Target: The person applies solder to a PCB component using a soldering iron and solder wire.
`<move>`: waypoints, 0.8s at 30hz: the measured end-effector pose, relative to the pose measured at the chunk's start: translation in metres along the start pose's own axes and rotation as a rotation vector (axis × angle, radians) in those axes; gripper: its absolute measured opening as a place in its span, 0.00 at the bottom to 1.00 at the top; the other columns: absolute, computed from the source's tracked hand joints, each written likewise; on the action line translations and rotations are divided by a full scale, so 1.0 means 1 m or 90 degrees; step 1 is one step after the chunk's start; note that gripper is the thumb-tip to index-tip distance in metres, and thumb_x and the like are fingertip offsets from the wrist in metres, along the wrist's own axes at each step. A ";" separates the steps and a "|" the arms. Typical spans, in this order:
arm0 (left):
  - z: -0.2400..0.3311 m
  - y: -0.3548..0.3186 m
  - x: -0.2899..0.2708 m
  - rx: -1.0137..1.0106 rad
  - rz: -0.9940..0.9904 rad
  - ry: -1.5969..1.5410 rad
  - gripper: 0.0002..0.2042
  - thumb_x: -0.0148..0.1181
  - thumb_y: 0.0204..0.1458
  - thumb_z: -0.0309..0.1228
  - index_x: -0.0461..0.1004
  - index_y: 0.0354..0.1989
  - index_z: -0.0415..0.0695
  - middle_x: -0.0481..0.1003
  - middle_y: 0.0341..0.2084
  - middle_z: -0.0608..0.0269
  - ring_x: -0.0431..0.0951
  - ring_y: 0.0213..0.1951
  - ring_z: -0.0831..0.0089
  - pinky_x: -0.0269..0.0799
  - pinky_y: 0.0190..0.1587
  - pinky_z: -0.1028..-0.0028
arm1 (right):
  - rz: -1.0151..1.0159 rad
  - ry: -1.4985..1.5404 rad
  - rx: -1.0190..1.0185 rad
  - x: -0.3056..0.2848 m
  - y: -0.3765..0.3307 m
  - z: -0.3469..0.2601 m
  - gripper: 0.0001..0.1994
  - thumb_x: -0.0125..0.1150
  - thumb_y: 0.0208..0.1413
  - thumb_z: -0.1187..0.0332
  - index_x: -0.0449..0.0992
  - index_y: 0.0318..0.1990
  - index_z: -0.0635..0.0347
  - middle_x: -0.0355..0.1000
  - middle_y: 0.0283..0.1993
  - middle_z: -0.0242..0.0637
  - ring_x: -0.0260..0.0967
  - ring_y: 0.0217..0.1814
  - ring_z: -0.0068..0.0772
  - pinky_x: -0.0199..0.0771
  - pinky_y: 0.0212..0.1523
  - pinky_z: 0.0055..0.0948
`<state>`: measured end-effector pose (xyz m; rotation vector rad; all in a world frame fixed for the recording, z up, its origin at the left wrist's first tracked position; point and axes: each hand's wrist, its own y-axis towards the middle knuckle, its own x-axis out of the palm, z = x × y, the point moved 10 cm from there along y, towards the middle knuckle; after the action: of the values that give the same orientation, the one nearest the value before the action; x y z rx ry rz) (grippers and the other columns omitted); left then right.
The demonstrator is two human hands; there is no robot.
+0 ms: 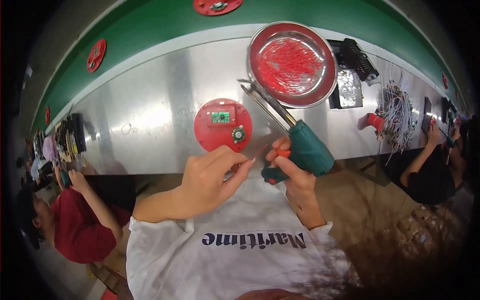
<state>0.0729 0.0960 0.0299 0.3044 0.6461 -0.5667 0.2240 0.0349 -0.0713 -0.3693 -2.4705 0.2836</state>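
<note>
My right hand (pixel 299 186) grips a dark green soldering gun (pixel 310 145) with an orange trigger. Its long metal tip points up and left, past the lower edge of the steel bowl. Thumb and forefinger of my left hand (pixel 212 179) pinch a thin red wire (pixel 261 149), partly hidden by the fingertips. Just beyond that hand a round red plate (pixel 204 131) lies on the bench, carrying a small green circuit board (pixel 220 117) and a round component (pixel 238 133). Cut red wires (pixel 287 65) fill the bowl (pixel 327 67).
Right of the bowl are black trays (pixel 357 60) and a bundle of grey-white wires (pixel 400 112). A green strip (pixel 165 20) along the bench's far side carries more red plates (pixel 97 55). People work at left (pixel 82 227) and right (pixel 432 170).
</note>
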 end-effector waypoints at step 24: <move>-0.102 -0.083 -0.002 -0.184 0.270 -0.321 0.12 0.65 0.52 0.21 0.80 0.46 0.39 0.79 0.40 0.57 0.76 0.26 0.81 0.70 0.26 0.82 | -0.065 -0.217 0.015 0.035 0.022 0.027 0.18 0.65 0.46 0.87 0.72 0.46 0.66 0.71 0.46 0.41 0.73 0.40 0.26 0.76 0.41 0.27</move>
<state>-0.0258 0.0737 -0.0540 0.0155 0.1577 -0.1236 0.1853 0.0641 -0.0797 -0.1950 -2.8066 0.3571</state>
